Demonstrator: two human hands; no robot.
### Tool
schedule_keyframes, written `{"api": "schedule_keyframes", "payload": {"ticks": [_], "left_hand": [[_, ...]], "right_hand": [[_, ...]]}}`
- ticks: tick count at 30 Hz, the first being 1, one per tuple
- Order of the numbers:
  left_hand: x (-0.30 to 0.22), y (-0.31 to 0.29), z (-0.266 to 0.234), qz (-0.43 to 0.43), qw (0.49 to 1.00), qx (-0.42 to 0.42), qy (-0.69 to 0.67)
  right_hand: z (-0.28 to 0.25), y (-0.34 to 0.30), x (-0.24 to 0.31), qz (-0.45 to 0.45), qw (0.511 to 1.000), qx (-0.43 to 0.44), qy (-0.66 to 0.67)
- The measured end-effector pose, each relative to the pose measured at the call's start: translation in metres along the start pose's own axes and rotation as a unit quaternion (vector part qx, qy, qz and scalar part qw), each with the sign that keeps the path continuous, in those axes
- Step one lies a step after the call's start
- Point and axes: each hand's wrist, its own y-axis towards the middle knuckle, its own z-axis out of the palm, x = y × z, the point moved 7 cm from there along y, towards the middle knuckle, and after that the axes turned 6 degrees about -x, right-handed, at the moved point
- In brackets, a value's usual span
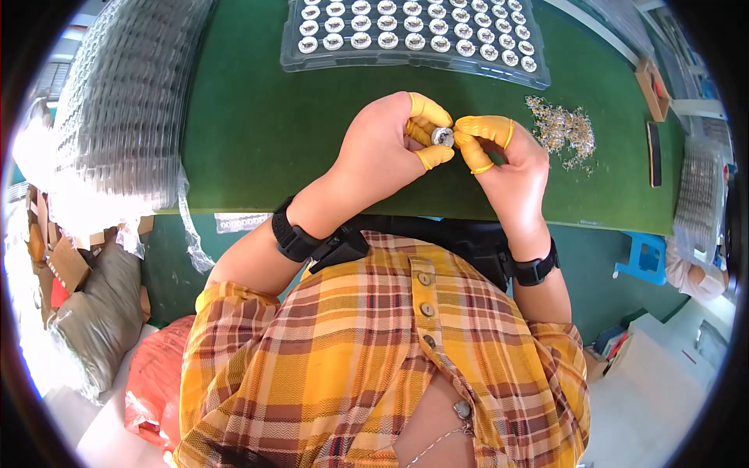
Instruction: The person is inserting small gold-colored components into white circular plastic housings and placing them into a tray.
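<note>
My left hand (382, 139), with yellow finger cots on the fingers, grips a small round white-and-silver part (443, 137) between thumb and fingertips above the green table. My right hand (511, 162), also in yellow finger cots, is pinched closed right beside the part. Whatever lies between those right fingertips is too small to make out. Beyond the hands stands a clear plastic tray (351, 61) holding rows of similar round parts. A loose heap of tiny metal pieces (563, 134) lies on the table to the right of my right hand.
A tall stack of clear plastic trays (117, 101) fills the table's left side. Toward the right edge are a black bar (654, 154) and a small wooden box (652, 90). A blue stool (646, 259) stands below the table at right; a red bag (160, 374) lies lower left.
</note>
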Motion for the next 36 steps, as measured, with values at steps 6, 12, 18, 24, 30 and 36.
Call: {"api": "schedule_keyframes", "payload": {"ticks": [6,12,18,24,30,36], "left_hand": [[-0.001,-0.001,-0.001,-0.003,1.000,-0.006,0.011],[0.001,-0.001,-0.002,0.000,0.999,-0.011,0.039],[-0.002,-0.001,-0.002,0.005,0.999,-0.010,0.042],[-0.014,-0.006,0.001,0.053,0.994,-0.014,0.096],[-0.035,-0.016,0.009,0.205,0.960,-0.005,0.189],[-0.004,-0.014,-0.005,0.046,0.988,0.062,0.131]], "right_hand": [[-0.005,0.001,0.005,-0.026,1.000,-0.011,-0.014],[-0.002,0.001,0.002,-0.023,0.999,-0.006,-0.024],[-0.002,0.000,0.003,-0.026,0.999,-0.001,-0.030],[0.000,-0.001,0.022,-0.127,0.987,0.042,-0.084],[-0.005,-0.005,0.011,0.026,0.995,0.093,-0.028],[-0.034,-0.001,-0.039,0.172,0.980,0.094,0.043]]}}
